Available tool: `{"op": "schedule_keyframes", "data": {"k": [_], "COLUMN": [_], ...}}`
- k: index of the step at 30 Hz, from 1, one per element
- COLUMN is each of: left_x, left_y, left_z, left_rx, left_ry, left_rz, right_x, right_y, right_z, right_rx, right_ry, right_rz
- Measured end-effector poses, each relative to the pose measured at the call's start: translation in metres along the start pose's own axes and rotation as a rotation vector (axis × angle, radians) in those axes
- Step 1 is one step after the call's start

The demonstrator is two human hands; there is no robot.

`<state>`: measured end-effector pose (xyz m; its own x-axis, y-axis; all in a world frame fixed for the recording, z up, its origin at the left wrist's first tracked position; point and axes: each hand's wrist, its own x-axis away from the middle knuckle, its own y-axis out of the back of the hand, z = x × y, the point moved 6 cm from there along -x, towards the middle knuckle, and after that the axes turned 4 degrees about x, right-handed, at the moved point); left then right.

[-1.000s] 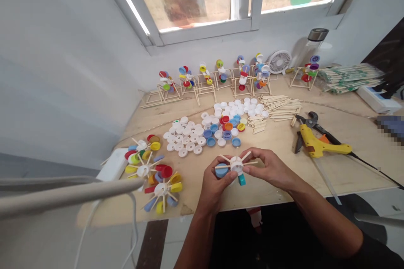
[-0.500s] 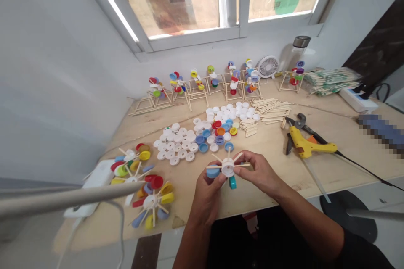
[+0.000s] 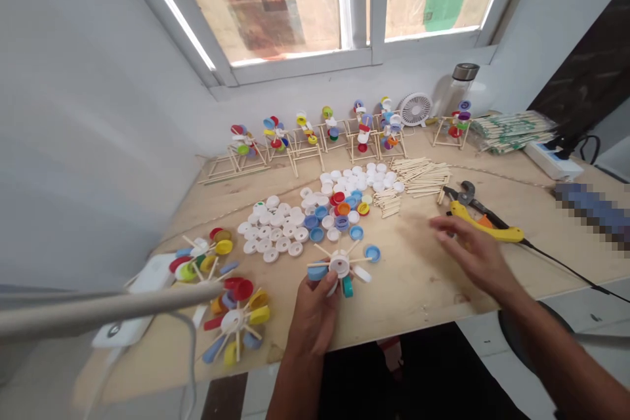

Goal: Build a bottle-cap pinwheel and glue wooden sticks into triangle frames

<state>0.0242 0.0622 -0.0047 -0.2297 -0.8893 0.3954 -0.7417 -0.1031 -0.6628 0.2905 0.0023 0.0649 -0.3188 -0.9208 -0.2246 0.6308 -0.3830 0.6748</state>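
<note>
My left hand [image 3: 315, 318] is closed around the lower left of a small wheel [image 3: 339, 265], a white cap hub with thin wooden sticks spreading out. A blue cap [image 3: 317, 270], a teal cap [image 3: 348, 287] and a white cap [image 3: 362, 274] sit around it. Near the tip of its right stick is another blue cap [image 3: 373, 253]; whether it is attached I cannot tell. Slightly blurred, my right hand [image 3: 475, 261] has its fingers stretched out and holds nothing visible. It is beside the yellow glue gun [image 3: 509, 234], partly covering it.
White caps [image 3: 275, 223], coloured caps [image 3: 342, 209] and piled sticks [image 3: 420, 176] lie mid-table. Pliers [image 3: 467, 193] rest behind the glue gun. Several cap wheels [image 3: 232, 321] are at left, near a pale bar [image 3: 123, 308]. Framed wheels [image 3: 363, 134] line the back.
My right hand has let go of the wheel and moved right to beside the glue gun. The wheel, still in my left hand, has shifted slightly left, with its white and right-hand blue caps now visible.
</note>
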Motion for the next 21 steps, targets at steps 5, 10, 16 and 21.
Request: {"op": "schedule_keyframes", "data": {"k": [5,10,16,21], "left_x": [-0.003,-0.006,-0.007,-0.01], "left_y": [-0.004,-0.004,-0.005,-0.002], "left_z": [-0.001,0.001,0.0,-0.002], "left_rx": [0.059,0.103,0.098,0.079], "left_ry": [0.0,0.017,-0.017,-0.087], "left_rz": [0.045,0.03,0.029,0.02], "right_x": [0.006,0.008,-0.004,-0.005], "right_y": [0.059,0.057,0.045,0.048], "right_z": [-0.065,-0.096,-0.1,-0.091], "right_rx": [0.649,0.928,1.011,0.949], "right_ry": [0.207,0.303,0.347,0.383], "right_rz": [-0.11,0.035,0.144,0.098]}}
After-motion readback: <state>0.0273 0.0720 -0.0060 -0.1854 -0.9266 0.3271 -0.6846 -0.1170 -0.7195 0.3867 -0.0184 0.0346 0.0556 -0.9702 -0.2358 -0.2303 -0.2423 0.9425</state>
